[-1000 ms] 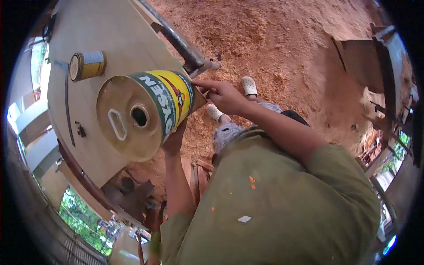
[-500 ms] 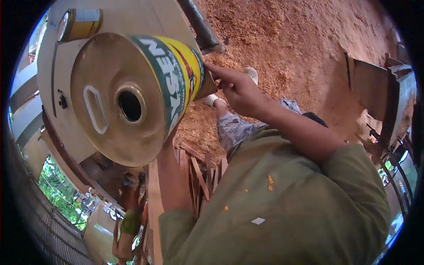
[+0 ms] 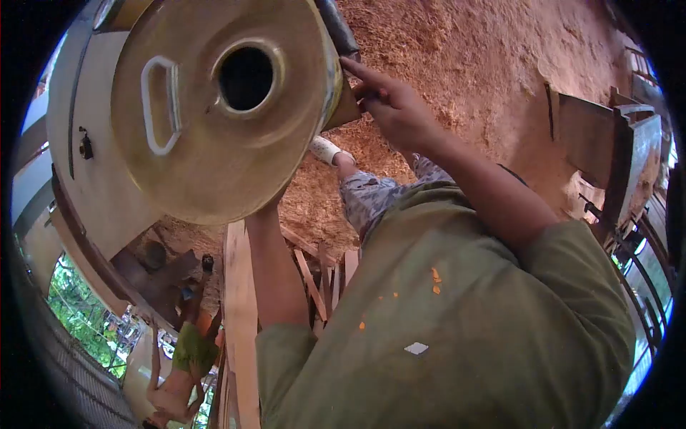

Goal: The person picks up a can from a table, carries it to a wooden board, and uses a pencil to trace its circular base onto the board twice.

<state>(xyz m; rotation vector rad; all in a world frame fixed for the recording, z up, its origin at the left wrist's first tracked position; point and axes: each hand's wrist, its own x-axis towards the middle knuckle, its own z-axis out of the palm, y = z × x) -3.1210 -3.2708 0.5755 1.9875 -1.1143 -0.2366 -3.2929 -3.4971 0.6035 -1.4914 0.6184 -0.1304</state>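
Note:
A large round metal can (image 3: 196,164) fills the upper left, its lid with a dark round opening and a pale loop handle facing me. My right hand (image 3: 404,118) is at the can's right side, its index finger stretched against the edge and its other fingers curled beside a brown corner piece. Whatever those curled fingers hold is hidden. My left hand is out of sight behind the can's lower edge; only its wrist and forearm (image 3: 275,268) show.
The can stands over a pale board surface (image 3: 107,186) bearing a small dark object (image 3: 86,145). Part of a smaller can (image 3: 123,14) shows at top left. Wooden strips (image 3: 241,314) lie below. Another person (image 3: 182,382) is at lower left. Shavings (image 3: 443,64) cover the ground.
The large can appears higher and larger, its lid turned more toward me, and its label has mostly left view. My right hand has shifted upward with its edge. The other person shows more fully.

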